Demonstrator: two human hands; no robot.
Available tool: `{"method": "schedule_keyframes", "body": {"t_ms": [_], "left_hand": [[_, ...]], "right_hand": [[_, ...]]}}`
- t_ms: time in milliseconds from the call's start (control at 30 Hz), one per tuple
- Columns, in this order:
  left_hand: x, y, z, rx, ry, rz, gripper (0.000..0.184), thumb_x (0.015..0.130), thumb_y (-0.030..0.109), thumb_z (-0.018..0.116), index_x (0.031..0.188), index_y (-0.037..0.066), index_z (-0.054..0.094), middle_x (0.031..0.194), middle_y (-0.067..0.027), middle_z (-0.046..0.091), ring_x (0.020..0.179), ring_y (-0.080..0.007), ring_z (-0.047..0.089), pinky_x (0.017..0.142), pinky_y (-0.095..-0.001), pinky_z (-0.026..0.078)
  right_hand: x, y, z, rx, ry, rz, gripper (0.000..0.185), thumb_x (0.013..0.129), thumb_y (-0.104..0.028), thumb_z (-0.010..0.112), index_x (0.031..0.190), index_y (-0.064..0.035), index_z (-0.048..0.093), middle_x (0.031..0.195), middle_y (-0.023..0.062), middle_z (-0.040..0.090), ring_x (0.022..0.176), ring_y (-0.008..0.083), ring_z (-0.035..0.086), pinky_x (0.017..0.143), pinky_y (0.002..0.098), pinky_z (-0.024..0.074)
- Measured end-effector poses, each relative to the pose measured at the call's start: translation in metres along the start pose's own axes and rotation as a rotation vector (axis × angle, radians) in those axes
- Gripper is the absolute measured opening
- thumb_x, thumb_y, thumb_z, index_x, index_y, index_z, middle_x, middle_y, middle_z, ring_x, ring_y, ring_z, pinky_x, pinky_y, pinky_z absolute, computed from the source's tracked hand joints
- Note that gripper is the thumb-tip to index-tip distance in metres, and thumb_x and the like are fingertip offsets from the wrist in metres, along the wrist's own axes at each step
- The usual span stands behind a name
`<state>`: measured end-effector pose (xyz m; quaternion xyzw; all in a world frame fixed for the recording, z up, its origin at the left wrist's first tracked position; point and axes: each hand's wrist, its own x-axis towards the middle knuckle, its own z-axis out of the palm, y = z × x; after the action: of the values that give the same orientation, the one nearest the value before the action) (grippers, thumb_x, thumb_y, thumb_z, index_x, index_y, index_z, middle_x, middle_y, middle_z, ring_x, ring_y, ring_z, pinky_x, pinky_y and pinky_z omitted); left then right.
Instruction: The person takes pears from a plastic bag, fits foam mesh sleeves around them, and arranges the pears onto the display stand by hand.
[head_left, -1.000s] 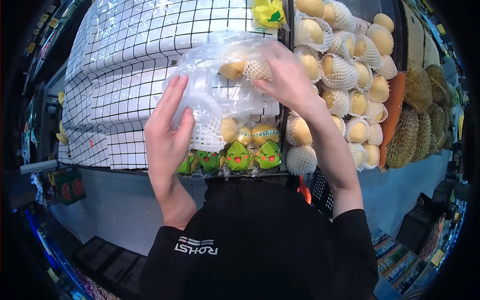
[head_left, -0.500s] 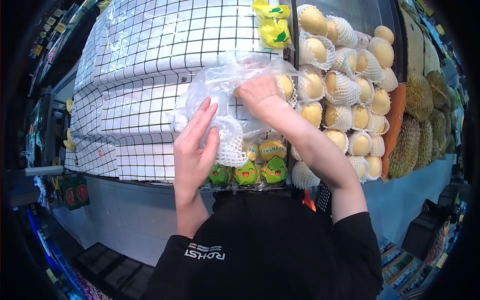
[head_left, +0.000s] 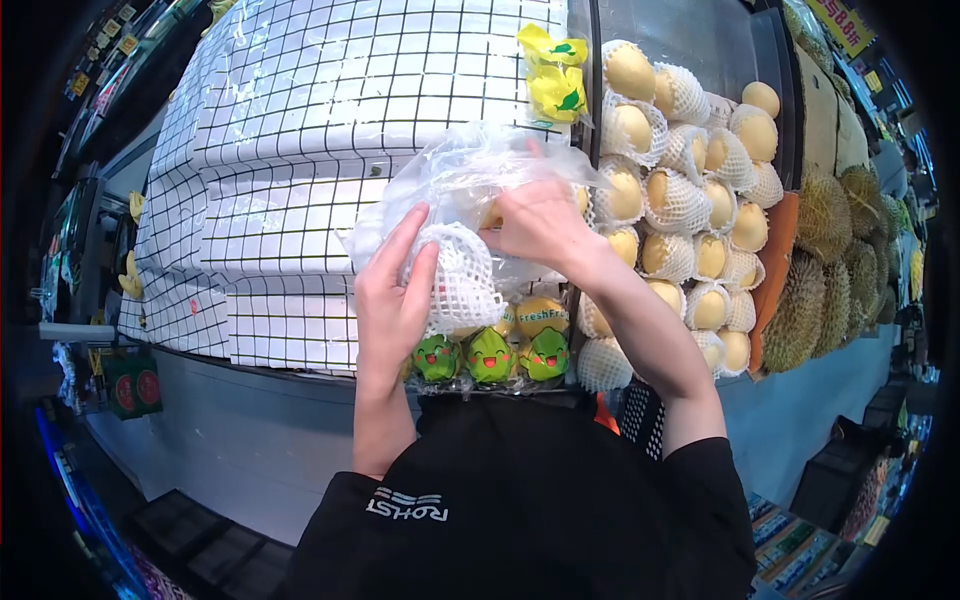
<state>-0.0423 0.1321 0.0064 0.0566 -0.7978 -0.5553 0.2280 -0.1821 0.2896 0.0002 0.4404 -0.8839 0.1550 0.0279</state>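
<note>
Left hand point(head_left: 385, 300): thumb and fingers parted beside foam net point(head_left: 465, 285), near packs point(head_left: 490, 355). Right hand point(head_left: 540, 222) at bag point(head_left: 450, 165); cannot tell grip. Judged step: bag handling; next move calls for steadying plastic.

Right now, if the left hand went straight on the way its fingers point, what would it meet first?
Probably the clear plastic bag, bunched just ahead of the left hand; depth is unclear, so they may already touch.

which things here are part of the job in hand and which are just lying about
Seemingly in the job:
- clear crumpled plastic, at the right hand
- white foam netting, at the left hand

Lying about:
- spiky brown durians
- yellow-and-green plastic packets
</note>
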Motion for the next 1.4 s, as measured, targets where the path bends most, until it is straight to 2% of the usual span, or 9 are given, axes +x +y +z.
{"method": "schedule_keyframes", "body": {"t_ms": [133,300,533,600,733,767,867,1233,1400], "left_hand": [[0.001,0.001,0.004,0.035,-0.021,0.036,0.035,0.092,0.002,0.058,0.126,-0.003,0.061,0.128,-0.0231,0.061,0.117,-0.0304,0.062,0.097,-0.0352,0.047],[0.002,-0.003,0.010,-0.002,-0.017,-0.027,0.035,0.092,0.002,0.057,0.127,-0.002,0.060,0.129,-0.0236,0.060,0.116,-0.0280,0.062,0.096,-0.0338,0.048],[0.001,-0.004,0.011,-0.330,0.047,-0.176,0.035,0.093,0.002,0.062,0.127,-0.005,0.059,0.118,-0.0151,0.066,0.106,-0.0156,0.062,0.086,-0.0260,0.052],[0.000,0.000,0.011,-0.366,0.073,-0.200,0.036,0.092,0.002,0.064,0.127,-0.006,0.058,0.116,-0.0143,0.066,0.104,-0.0141,0.062,0.086,-0.0259,0.052],[0.000,0.005,0.014,-0.559,0.139,-0.258,0.039,0.091,0.000,0.065,0.128,-0.006,0.056,0.115,-0.0137,0.064,0.100,-0.0122,0.062,0.084,-0.0257,0.052],[-0.001,0.008,0.016,-0.558,0.144,-0.265,0.042,0.091,0.000,0.065,0.131,-0.006,0.054,0.118,-0.0137,0.063,0.101,-0.0129,0.062,0.086,-0.0269,0.052],[-0.004,0.016,0.022,-0.615,0.119,-0.273,0.042,0.092,0.000,0.062,0.133,-0.005,0.052,0.120,-0.0142,0.062,0.102,-0.0138,0.062,0.089,-0.0283,0.051],[-0.010,0.021,0.022,-1.044,-0.018,-0.372,0.047,0.098,0.018,0.042,0.137,-0.009,0.043,0.124,-0.0231,0.060,0.109,-0.0277,0.064,0.096,-0.0396,0.054],[-0.015,0.014,0.015,-0.938,-0.070,-0.324,0.046,0.098,0.013,0.045,0.136,-0.012,0.044,0.125,-0.0231,0.059,0.110,-0.0272,0.064,0.096,-0.0388,0.054]], "right_hand": [[-0.008,-0.003,-0.017,0.037,-0.291,0.132,0.057,0.071,-0.034,0.075,0.115,-0.0012,0.063,0.108,0.0222,0.066,0.109,0.0378,0.060,0.115,0.0486,0.0292],[-0.033,-0.002,-0.019,0.079,0.239,-0.032,0.063,0.068,-0.031,0.079,0.120,-0.0010,0.058,0.113,0.0213,0.062,0.109,0.0377,0.059,0.107,0.0493,0.0386],[-0.062,-0.007,-0.039,0.243,0.356,0.011,0.072,0.070,-0.029,0.081,0.130,-0.0022,0.053,0.122,0.0175,0.060,0.112,0.0355,0.059,0.106,0.0493,0.0405],[-0.074,-0.011,-0.039,0.906,0.357,0.273,0.072,0.074,-0.024,0.080,0.135,-0.0019,0.049,0.126,0.0143,0.060,0.113,0.0326,0.060,0.102,0.0469,0.0456],[-0.089,-0.037,-0.050,2.037,0.416,0.539,0.071,0.095,-0.057,0.047,0.137,0.0003,0.044,0.124,0.0204,0.059,0.105,0.0293,0.064,0.089,0.0438,0.0546],[-0.093,-0.032,-0.043,2.104,0.345,0.600,0.081,0.095,-0.070,0.028,0.138,-0.0022,0.044,0.122,0.0246,0.059,0.092,0.0296,0.067,0.079,0.0452,0.0567],[-0.105,-0.026,-0.028,2.268,0.203,0.515,0.079,0.095,-0.069,0.031,0.138,-0.0042,0.045,0.121,0.0264,0.060,0.081,0.0298,0.067,0.072,0.0449,0.0565],[-0.122,-0.033,-0.016,2.389,0.318,0.535,0.075,0.098,-0.064,0.028,0.139,-0.0031,0.042,0.131,0.0329,0.051,0.082,0.0321,0.066,0.071,0.0414,0.0569],[-0.113,-0.035,-0.015,1.882,0.416,0.595,0.062,0.101,-0.050,0.042,0.142,-0.0033,0.041,0.134,0.0238,0.054,0.101,0.0283,0.065,0.089,0.0382,0.0536]]}}
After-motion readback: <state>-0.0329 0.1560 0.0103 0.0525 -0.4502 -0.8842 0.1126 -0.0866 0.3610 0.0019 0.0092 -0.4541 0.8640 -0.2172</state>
